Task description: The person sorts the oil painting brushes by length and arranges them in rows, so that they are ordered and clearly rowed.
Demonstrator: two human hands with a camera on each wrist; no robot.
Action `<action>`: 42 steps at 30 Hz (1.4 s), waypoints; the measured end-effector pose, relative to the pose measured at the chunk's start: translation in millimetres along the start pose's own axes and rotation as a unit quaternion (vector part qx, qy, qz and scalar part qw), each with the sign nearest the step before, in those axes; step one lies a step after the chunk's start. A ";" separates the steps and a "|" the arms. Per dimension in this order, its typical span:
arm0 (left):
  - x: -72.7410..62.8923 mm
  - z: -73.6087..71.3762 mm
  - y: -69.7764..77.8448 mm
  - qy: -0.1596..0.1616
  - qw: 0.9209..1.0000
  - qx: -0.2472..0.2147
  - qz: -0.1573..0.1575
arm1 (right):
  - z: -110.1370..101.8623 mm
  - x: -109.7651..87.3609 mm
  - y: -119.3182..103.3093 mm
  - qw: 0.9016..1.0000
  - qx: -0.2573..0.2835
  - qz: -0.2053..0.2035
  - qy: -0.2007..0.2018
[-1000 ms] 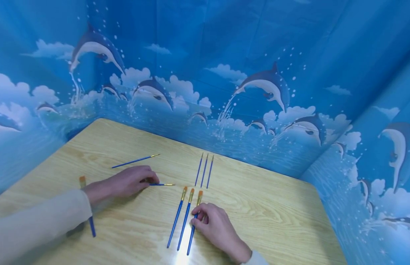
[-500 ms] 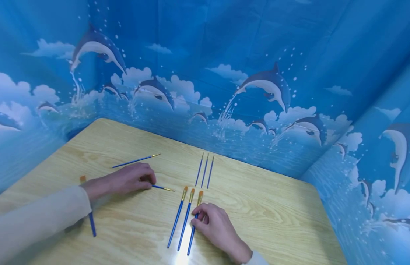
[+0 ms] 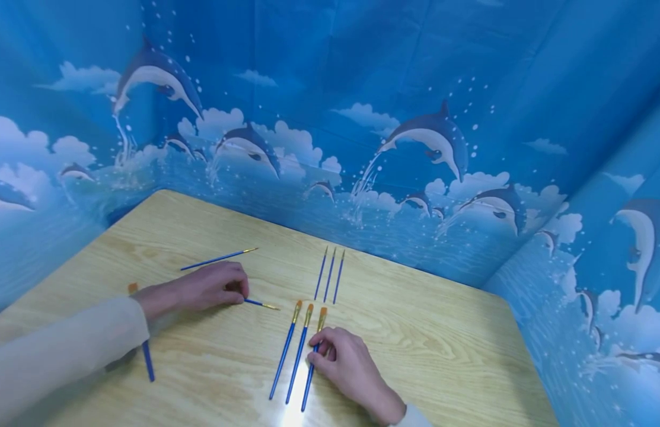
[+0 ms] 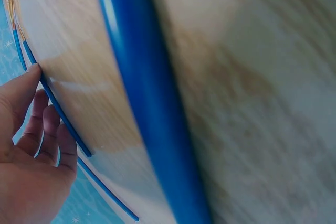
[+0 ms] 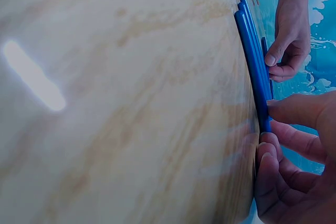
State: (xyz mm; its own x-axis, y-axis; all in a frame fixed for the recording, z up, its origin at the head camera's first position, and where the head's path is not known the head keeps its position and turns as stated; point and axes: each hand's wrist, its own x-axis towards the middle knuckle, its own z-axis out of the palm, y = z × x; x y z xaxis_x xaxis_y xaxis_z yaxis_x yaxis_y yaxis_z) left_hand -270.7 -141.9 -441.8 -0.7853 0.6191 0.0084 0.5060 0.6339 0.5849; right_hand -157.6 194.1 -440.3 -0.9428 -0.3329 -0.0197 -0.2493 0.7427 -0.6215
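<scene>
Between its thumb and fingers, my left hand [image 3: 209, 286] pinches a thin paintbrush [image 3: 261, 304] close over the table, its gold ferrule and fine tip pointing right. The handle of that brush shows as a slim blue line in the left wrist view. My right hand [image 3: 351, 366] holds the rightmost of three flat paintbrushes by thumb and index finger; this flat paintbrush [image 3: 308, 388] has an orange bristle head pointing away from me. Beside it lie a middle flat paintbrush [image 3: 296, 365] and a left flat paintbrush [image 3: 281, 366], roughly parallel.
Three thin paintbrushes [image 3: 328, 276] lie side by side near the back edge of the wooden table [image 3: 426, 332]. Another thin paintbrush [image 3: 217, 259] lies behind my left hand. A wider flat paintbrush [image 3: 149, 363] passes beneath my left forearm. A dolphin-print curtain [image 3: 319, 89] surrounds the table.
My left hand has drawn slightly left, and the thin paintbrush's tip has swung toward me. The right hand and the flat paintbrushes have stayed in place.
</scene>
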 end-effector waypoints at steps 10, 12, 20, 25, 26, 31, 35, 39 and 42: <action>-2.2 1.1 -3.6 0.021 0.998 0.015 0.053 | 0.3 0.2 -0.7 1.000 0.000 0.004 0.000; -1.5 0.3 -4.4 0.019 0.998 0.012 0.055 | 0.2 0.2 -0.7 1.000 0.000 0.005 -0.001; 3.3 -8.0 0.5 -0.020 1.000 -0.010 0.017 | -0.1 -0.1 -0.3 1.000 0.002 0.006 -0.002; 6.5 -10.3 2.6 -0.024 0.999 -0.029 0.009 | 0.4 0.1 -0.3 1.000 0.002 0.007 -0.001; 7.8 -10.6 2.5 -0.020 0.999 -0.031 0.012 | 0.6 0.2 -0.3 1.000 0.002 0.008 -0.002; 17.3 -12.6 3.9 -0.001 1.000 -0.024 0.019 | 1.2 0.6 0.0 1.000 0.001 0.009 -0.005; 26.5 -13.4 7.9 0.005 0.999 -0.031 -0.006 | 0.8 0.1 0.1 1.000 0.000 0.009 -0.005; 37.0 -12.4 10.4 0.011 0.998 -0.049 -0.044 | 0.0 -0.2 -0.5 1.000 -0.001 0.006 -0.001; 45.2 -11.7 13.5 0.020 0.996 -0.054 -0.067 | -0.4 -0.1 -0.8 1.000 -0.001 0.003 0.001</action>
State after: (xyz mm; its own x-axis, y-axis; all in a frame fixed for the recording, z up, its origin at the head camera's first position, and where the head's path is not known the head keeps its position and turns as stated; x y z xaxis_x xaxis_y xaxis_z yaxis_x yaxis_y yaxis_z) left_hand -303.5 -110.8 -424.0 -0.8573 0.5128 -0.0450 0.3564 0.6543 0.6670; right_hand -157.4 193.8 -439.5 -0.9445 -0.3277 -0.0212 -0.2448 0.7457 -0.6196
